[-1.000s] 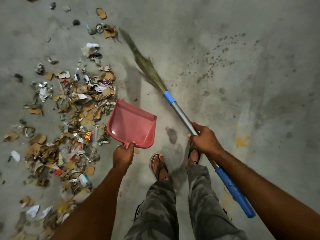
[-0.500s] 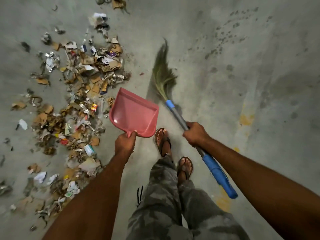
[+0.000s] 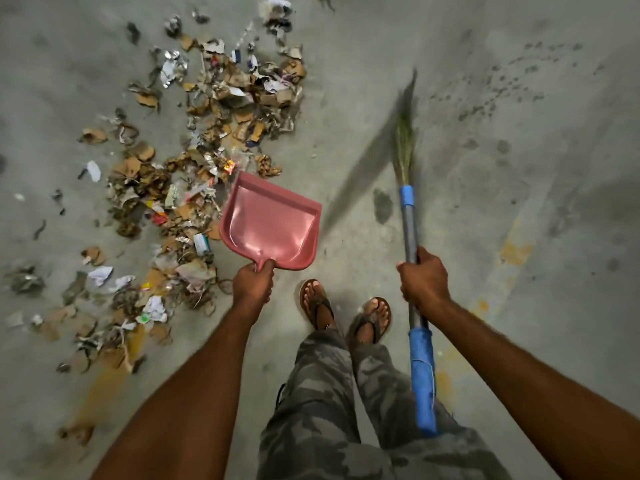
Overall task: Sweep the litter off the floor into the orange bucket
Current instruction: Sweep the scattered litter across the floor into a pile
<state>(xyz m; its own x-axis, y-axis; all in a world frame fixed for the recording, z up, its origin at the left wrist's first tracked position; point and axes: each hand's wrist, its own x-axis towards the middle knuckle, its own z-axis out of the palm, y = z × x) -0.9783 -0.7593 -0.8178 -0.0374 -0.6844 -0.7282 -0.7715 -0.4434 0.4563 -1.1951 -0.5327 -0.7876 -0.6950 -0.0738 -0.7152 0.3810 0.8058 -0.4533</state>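
I'm at the approach step. Left hand (image 3: 254,284) is curled round the handle of the pink dustpan (image 3: 272,221), pan empty, lip at the near edge of the litter (image 3: 207,133). Right hand (image 3: 422,278) is wrapped on the broom (image 3: 410,230) shaft, bristles fwd (blurred, prob. off the floor (image 3: 502,254)). Orange bucket not in view. Next: ground the pan, then sweep the pile into it. Vs 0.5 s ago, the broom points straighter ahead and the pan is nearer the pile.

My dustpan (image 3: 268,226) is pink. My broom (image 3: 410,233) has a silver shaft, blue wraps, greenish bristles. My trousers (image 3: 318,393) are grey-green camouflage. The litter (image 3: 207,133) is brown and white on grey floor (image 3: 519,202).
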